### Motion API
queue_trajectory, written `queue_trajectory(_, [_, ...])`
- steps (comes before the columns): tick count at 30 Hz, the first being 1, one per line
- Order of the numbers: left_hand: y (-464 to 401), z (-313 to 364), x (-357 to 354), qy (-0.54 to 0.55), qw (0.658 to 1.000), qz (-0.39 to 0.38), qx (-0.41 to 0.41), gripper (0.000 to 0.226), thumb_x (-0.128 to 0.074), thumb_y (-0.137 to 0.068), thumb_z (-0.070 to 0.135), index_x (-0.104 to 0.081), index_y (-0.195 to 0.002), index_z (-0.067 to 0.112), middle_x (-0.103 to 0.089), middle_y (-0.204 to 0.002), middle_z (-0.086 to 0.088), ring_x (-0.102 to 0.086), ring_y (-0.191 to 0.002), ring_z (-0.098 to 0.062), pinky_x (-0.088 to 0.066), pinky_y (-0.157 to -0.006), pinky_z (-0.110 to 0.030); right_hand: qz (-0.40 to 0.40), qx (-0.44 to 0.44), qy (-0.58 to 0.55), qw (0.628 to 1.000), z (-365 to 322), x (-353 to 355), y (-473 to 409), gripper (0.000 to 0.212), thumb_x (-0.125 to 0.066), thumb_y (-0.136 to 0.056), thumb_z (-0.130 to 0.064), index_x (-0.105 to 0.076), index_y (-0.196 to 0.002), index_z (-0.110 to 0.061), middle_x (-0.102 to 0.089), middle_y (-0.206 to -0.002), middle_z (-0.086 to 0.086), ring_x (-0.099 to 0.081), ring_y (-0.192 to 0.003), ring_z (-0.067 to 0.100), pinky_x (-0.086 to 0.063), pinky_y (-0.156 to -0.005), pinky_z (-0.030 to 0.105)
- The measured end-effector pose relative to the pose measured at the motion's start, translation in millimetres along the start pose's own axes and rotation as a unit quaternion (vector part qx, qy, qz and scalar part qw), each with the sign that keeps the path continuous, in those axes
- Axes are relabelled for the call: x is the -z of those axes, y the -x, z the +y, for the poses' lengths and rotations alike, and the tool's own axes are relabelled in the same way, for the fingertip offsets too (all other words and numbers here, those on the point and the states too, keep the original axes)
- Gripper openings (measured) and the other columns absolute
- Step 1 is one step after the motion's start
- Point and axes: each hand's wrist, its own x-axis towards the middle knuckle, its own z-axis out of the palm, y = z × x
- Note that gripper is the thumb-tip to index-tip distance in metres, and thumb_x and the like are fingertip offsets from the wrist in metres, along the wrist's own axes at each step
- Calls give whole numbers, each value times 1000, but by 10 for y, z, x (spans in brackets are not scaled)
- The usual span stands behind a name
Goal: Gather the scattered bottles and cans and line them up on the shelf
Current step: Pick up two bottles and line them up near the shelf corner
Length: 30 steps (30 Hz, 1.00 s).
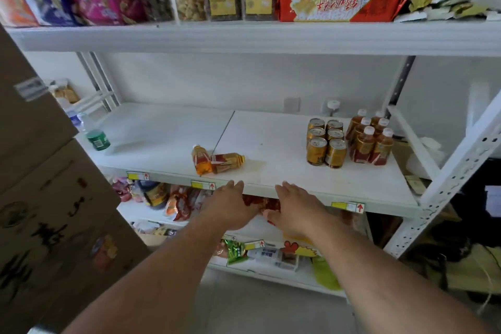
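Two small amber bottles lie on their sides near the front of the white middle shelf (271, 138): one with an orange label (201, 159), one with a red label (227, 162), touching each other. At the right, several gold cans (326, 142) stand in rows beside several upright amber bottles with white caps (370, 141). A clear bottle with a green label (95, 135) stands at the shelf's left end. My left hand (230, 205) and my right hand (294, 206) hover palm down at the shelf's front edge, fingers apart, holding nothing.
Stacked brown cardboard boxes (51, 198) crowd the left side. The top shelf (257, 35) carries snack bags, jars and red packets. Snack packets fill the lower shelves (176, 203). A white upright post (444, 187) bounds the right end.
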Motion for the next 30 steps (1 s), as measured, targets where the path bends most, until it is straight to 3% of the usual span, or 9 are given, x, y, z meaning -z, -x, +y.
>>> queue_trajectory(4, [187, -539, 66, 28, 1000, 0, 12, 87, -49, -84, 64, -24, -155, 22, -28, -160, -3, -29, -144, -29, -36, -111, -49, 4, 7, 3, 1000, -552, -88, -28, 85, -41, -99, -64, -15, -162, -14, -12, -170, 7, -17, -155, 28, -25, -122, 46])
queue_trajectory(7, [301, -914, 106, 48, 999, 4, 20, 81, -53, -82, 62, -32, -152, 25, -36, -155, 0, -39, -137, -27, -43, -105, -47, 5, 6, -5, 1000, -885, -219, -98, 82, -43, -98, -64, -22, -160, -15, -24, -167, 6, -27, -150, 29, -31, -118, 44])
queue_trajectory(12, [401, -1350, 134, 68, 997, 1, 26, 77, -53, -85, 57, -35, -151, 21, -36, -155, -4, -38, -138, -27, -40, -107, -44, 9, -1, -20, 1000, -1309, -398, -201, 75, -49, -94, -64, -37, -150, -16, -47, -148, 5, -46, -134, 28, -45, -106, 46])
queue_trajectory(15, [340, -1504, 162, 87, 996, -1, 32, 80, -50, -76, 64, -41, -146, 25, -43, -149, 0, -45, -131, -25, -45, -101, -47, 9, -2, -21, 1000, -1459, -389, -298, 74, -49, -95, -64, -38, -149, -15, -48, -145, 5, -47, -131, 28, -45, -106, 45])
queue_trajectory(19, [127, -1572, 214, 91, 995, -1, 27, 72, -55, -81, 56, -42, -144, 24, -47, -144, 0, -48, -126, -24, -48, -98, -45, 1, -12, -20, 1000, -1523, -342, -548, 77, -49, -96, -63, -32, -154, -15, -41, -154, 7, -43, -136, 31, -42, -108, 46])
queue_trajectory(24, [-365, -1622, 222, 83, 996, -5, 36, 79, -44, -71, 71, -45, -139, 30, -52, -137, 0, -49, -124, -27, -49, -95, -49, 6, -20, -36, 999, -1436, -240, -938, 76, -48, -98, -61, -30, -155, -13, -40, -156, 9, -42, -137, 31, -41, -109, 46])
queue_trajectory(26, [-513, -1594, 278, 81, 996, -2, 39, 73, -47, -76, 69, -45, -138, 30, -52, -134, -1, -51, -121, -28, -49, -96, -49, 11, -25, -51, 998, -1384, -196, -1099, 74, -50, -98, -59, -32, -154, -14, -42, -153, 8, -44, -135, 30, -43, -107, 45])
queue_trajectory(30, [-816, -1567, 314, 72, 996, -7, 50, 79, -52, -88, 60, -30, -153, 21, -37, -154, -4, -36, -140, -29, -37, -110, -44, 5, -35, -70, 997, -1283, -162, -1459, 74, -50, -97, -59, -33, -154, -14, -42, -154, 8, -45, -135, 29, -44, -106, 44])
